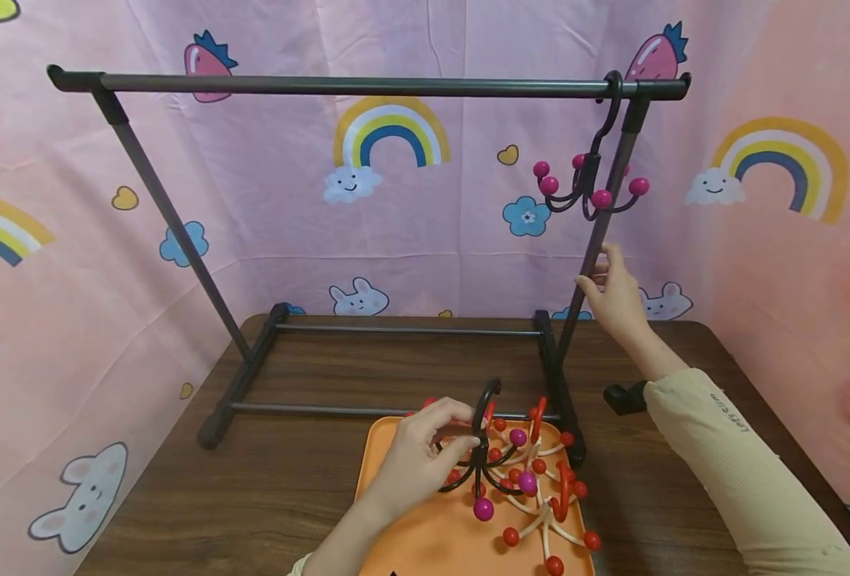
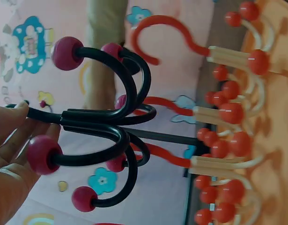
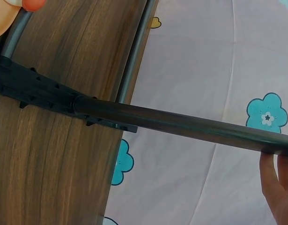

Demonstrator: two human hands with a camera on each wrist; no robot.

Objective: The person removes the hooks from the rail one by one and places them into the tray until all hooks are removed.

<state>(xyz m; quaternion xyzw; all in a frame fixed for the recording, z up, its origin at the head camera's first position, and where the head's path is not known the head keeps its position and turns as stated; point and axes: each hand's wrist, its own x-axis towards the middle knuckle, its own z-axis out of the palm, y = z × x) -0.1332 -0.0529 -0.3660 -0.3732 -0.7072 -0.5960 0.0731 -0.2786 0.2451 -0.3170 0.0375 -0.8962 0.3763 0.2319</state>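
Note:
My left hand grips a black multi-arm hanger by its stem, above the orange tray. In the left wrist view this hanger shows curved arms tipped with magenta balls. Beside it on the tray stand several cream hangers with red hooks and red balls. My right hand holds the right post of a dark clothes rack, thumb at the front. In the right wrist view its fingers meet the post's edge. Another black hanger hangs from the rack's top bar, near its right end.
The rack's base stands on the brown wooden table, its right foot close behind the tray. A black object sits partly behind the right sleeve. Patterned pink cloth surrounds the table at the back and sides.

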